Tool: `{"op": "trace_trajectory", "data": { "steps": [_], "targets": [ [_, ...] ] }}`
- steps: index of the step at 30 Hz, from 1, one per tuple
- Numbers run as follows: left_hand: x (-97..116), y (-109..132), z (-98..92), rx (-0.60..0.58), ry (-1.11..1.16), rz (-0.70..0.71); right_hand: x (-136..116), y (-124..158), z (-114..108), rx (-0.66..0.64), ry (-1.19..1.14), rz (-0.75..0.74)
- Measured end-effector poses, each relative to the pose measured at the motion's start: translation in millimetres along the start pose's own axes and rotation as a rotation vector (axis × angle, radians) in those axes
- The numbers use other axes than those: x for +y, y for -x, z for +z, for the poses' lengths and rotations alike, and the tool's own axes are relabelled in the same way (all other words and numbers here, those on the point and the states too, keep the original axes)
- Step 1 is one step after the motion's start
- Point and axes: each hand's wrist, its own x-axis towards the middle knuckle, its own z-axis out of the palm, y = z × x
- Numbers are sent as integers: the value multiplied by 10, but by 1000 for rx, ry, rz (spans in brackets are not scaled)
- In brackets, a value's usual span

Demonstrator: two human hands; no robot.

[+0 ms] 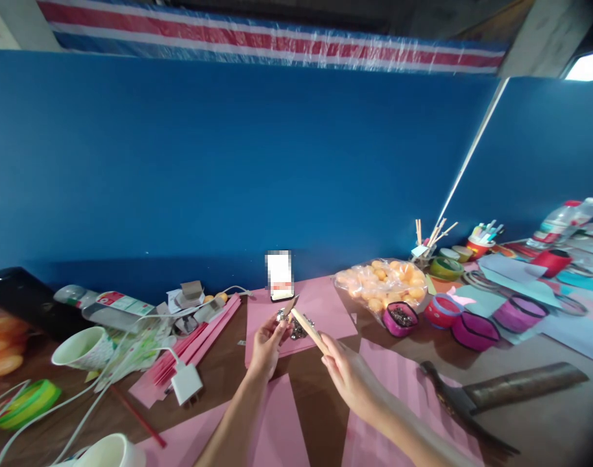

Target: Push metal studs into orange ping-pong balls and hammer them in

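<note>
My left hand (267,344) is raised over a pink paper sheet (326,305), its fingers pinched on a small shiny metal piece (281,316). My right hand (348,373) grips a thin wooden stick (306,327) that slants up and left, its tip meeting the metal piece. A small heap of shiny metal bits (300,331) lies on the pink sheet just behind the hands. A phone (279,275) leans upright against the blue partition beyond them.
A bag of orange balls (381,285) and round pink tubs (399,318) sit to the right. A hatchet (459,405) lies at the near right. White cups (82,347), a charger (185,383), pink strips (189,350) and clutter fill the left.
</note>
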Motion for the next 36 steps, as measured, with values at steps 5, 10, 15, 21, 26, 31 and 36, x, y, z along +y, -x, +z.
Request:
{"op": "trace_trajectory", "data": {
  "steps": [5,10,15,21,26,31,36],
  "targets": [
    [-14,-12,-16,-7,43,21,-23,-3,-6,58,-29,-21],
    [-33,-26,-39,17,35,17,-25,-7,0,5,-40,-7],
    [4,1,-37,40,17,10,-26,6,-22,53,-66,-5],
    [-25,-9,-38,-29,99,-10,-45,37,-12,38,-39,-35],
    [-11,5,-12,-50,95,-18,-24,39,-2,57,-52,-24],
    [10,7,-16,-12,82,-34,-26,51,-11,27,-34,-22],
    [7,1,-13,11,67,-24,-48,53,-27,68,-29,-22]
  ]
}}
